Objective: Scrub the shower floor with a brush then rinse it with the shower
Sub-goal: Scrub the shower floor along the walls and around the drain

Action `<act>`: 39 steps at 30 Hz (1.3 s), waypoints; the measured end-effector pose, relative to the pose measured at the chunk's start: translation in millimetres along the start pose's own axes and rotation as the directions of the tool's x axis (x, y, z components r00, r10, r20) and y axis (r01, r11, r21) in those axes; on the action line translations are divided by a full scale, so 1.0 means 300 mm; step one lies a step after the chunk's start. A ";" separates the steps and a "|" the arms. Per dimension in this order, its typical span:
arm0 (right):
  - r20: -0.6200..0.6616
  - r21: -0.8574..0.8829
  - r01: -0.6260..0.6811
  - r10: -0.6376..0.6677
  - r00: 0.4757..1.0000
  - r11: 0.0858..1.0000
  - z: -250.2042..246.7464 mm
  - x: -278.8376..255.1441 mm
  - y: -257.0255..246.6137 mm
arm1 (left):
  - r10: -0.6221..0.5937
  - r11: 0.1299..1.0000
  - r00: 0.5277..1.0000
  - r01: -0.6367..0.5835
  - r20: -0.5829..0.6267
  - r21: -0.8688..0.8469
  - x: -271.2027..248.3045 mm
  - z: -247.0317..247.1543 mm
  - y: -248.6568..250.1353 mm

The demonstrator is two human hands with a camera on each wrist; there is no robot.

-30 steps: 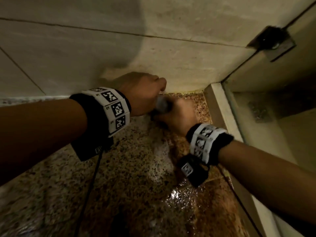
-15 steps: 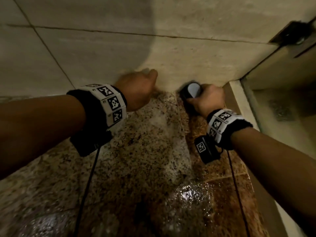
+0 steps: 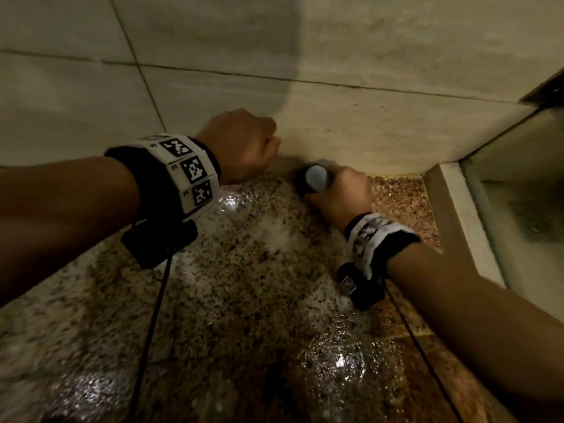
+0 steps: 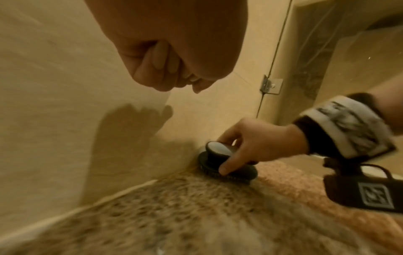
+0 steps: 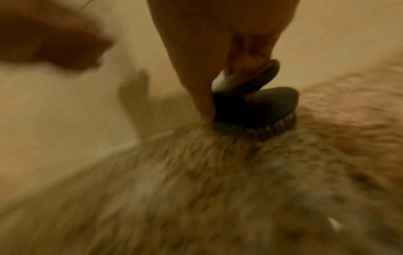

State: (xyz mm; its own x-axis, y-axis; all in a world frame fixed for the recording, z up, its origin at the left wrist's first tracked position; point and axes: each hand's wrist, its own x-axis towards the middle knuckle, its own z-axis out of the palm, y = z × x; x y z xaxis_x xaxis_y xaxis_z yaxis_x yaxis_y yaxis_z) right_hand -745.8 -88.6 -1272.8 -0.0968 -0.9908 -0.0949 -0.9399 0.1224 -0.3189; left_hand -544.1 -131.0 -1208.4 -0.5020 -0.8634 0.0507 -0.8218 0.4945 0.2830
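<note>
A round black scrub brush [image 3: 316,178] [image 4: 226,165] [image 5: 257,107] with a grey-topped knob stands bristles down on the wet speckled granite shower floor [image 3: 244,294] where it meets the beige tiled wall. My right hand [image 3: 338,193] [image 4: 246,146] [image 5: 207,77] grips the knob from above. My left hand [image 3: 244,145] [image 4: 174,57] is curled into a fist just left of the brush, near the wall, and holds nothing. White foam lies on the floor in front of the brush.
The beige tiled wall [image 3: 366,71] closes the far side. A raised kerb [image 3: 451,209] and a glass panel [image 3: 518,184] with a metal hinge [image 4: 270,84] bound the right. Cables hang from both wrist cameras over the wet floor.
The two hands were together on the brush; the left let go and moved left. The right hand has slid the brush along the foot of the wall.
</note>
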 end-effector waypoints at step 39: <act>0.292 -0.089 0.442 -0.400 0.868 0.893 0.236 -0.088 -0.550 | -0.160 0.981 0.978 0.142 0.137 0.132 -0.206 -0.109 -0.264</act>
State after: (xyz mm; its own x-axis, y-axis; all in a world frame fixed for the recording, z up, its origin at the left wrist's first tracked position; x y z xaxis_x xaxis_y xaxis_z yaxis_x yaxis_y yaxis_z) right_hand -565.1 -78.4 -1284.4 0.3881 -0.8923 -0.2306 -0.9109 -0.3334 -0.2431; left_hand -439.1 -120.0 -1202.7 -0.3965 -0.9093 -0.1266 -0.9130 0.3761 0.1581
